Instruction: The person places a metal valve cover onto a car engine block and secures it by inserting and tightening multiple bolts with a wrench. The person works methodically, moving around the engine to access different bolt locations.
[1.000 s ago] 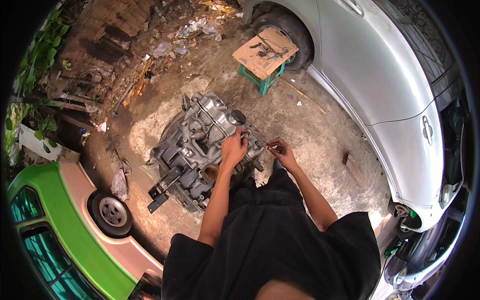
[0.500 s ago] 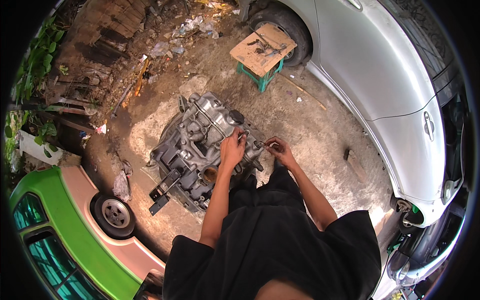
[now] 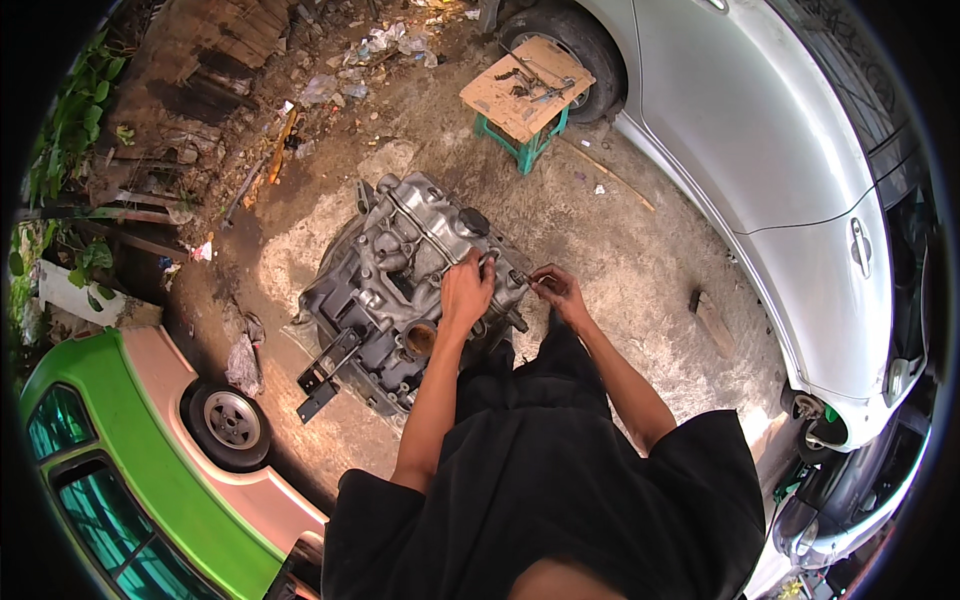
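A grey metal car engine lies on the ground in front of me, with a black round cap on its top cover. My left hand is on the engine's near right part, just below the cap. Its fingers are bent and closed against the metal, and their tips are partly hidden. Beside the engine's right end, my right hand is closed in a pinch. Whatever lies between its fingertips is too small to name; they are close to a fitting on the engine's end.
A wooden board with metal parts and tools rests on a green stool ahead. A silver car stands on the right, a green and pink vehicle at lower left. A wood block lies rightward; litter is scattered at the back.
The view has shifted slightly, so the engine sits a little higher in the picture. Both hands stay at nearly the same spots on and beside the engine.
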Tool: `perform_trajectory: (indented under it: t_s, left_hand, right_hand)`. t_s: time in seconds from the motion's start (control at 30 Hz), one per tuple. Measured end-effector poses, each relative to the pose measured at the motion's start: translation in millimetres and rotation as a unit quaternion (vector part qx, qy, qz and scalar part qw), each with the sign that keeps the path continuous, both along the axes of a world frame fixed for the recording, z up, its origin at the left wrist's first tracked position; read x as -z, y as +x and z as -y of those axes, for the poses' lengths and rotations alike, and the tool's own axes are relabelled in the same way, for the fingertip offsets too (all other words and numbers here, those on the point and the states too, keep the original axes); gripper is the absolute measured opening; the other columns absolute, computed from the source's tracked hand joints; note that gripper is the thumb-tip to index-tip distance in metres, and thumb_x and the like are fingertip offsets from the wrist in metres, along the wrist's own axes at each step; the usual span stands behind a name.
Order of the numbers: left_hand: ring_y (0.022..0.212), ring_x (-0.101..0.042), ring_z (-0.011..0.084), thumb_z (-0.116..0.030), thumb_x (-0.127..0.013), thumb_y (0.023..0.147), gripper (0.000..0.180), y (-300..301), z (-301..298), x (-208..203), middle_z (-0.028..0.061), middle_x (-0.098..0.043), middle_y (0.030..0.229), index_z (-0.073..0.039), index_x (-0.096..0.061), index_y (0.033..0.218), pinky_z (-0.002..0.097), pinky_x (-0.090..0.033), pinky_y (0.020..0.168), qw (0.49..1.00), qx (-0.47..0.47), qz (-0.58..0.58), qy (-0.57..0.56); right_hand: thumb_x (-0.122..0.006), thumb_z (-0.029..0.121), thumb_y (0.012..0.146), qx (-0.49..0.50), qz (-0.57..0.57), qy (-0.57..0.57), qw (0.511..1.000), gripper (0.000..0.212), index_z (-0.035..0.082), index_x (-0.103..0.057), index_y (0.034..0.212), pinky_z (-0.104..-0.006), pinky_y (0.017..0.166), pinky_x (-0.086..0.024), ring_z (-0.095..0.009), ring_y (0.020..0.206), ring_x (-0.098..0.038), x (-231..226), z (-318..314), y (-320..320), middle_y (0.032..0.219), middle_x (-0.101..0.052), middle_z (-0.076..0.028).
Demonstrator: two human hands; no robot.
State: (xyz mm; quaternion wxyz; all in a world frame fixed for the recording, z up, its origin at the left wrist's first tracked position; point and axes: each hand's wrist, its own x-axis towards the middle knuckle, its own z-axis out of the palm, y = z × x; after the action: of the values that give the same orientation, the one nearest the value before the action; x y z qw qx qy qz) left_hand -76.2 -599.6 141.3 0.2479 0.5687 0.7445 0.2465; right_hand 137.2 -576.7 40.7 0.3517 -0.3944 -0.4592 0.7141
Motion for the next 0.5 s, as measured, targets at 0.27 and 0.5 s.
perform_trajectory:
  t_s: [0.27, 0.5]
  left_hand:
    - [0.077, -0.061, 0.0497, -0.02, -0.056, 0.093, 0.024, 0.3, 0.8, -3.2, 0.03, -0.062, 0.074, 0.003, -0.06, 0.1, 0.0552, -0.046, 0.071, 1.0, -0.008, 0.028, 0.004]
    - [0.078, -0.06, 0.0509, -0.02, -0.056, 0.093, 0.025, -0.9, 0.8, -2.9, 0.0314, -0.061, 0.076, 0.004, -0.06, 0.1, 0.0555, -0.045, 0.071, 1.0, 0.002, 0.013, 0.017]
  right_hand:
    - [-0.068, 0.0, 0.088, -0.006, -0.001, 0.011, 1.0, 0.015, 0.003, -0.063, 0.102, -0.0255, 0.075, -0.045, -0.01, 0.09, -0.058, -1.5, -3.0, -0.5, 0.099, -0.063, -0.002]
    - [-0.068, 0.0, 0.088, -0.011, 0.0, 0.019, 1.0, 0.018, 0.001, -0.063, 0.105, -0.0288, 0.086, -0.048, -0.013, 0.096, -0.059, -2.9, -6.5, -0.8, 0.099, -0.064, -0.004]
